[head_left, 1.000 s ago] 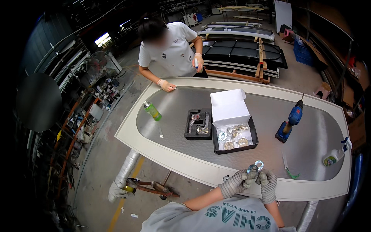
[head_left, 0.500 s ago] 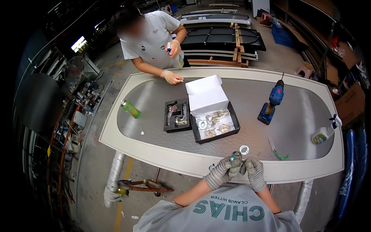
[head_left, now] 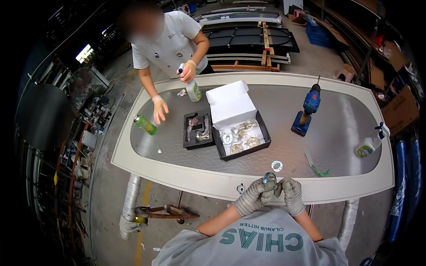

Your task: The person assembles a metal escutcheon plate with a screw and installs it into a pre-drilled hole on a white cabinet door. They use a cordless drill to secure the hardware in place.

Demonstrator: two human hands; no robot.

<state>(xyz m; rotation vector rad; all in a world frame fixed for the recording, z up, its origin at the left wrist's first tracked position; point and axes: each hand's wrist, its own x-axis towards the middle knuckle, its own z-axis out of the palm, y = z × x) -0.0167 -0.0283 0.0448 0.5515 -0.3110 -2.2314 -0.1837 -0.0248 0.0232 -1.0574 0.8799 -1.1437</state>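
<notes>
Metal ring (head_left: 269,178): pinched by left hand (head_left: 251,197) over panel (head_left: 199,180) near edge, presumably for control; right hand (head_left: 292,197) fingers bunched, contents unclear.

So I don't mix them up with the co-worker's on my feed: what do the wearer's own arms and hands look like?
Left hand and right hand: matching grey knit fabric gloves with ribbed bands toward the wrists. Both forearms are bare below the short sleeves of a light grey fabric shirt, which carries dark green lettering. No cables show.
</notes>
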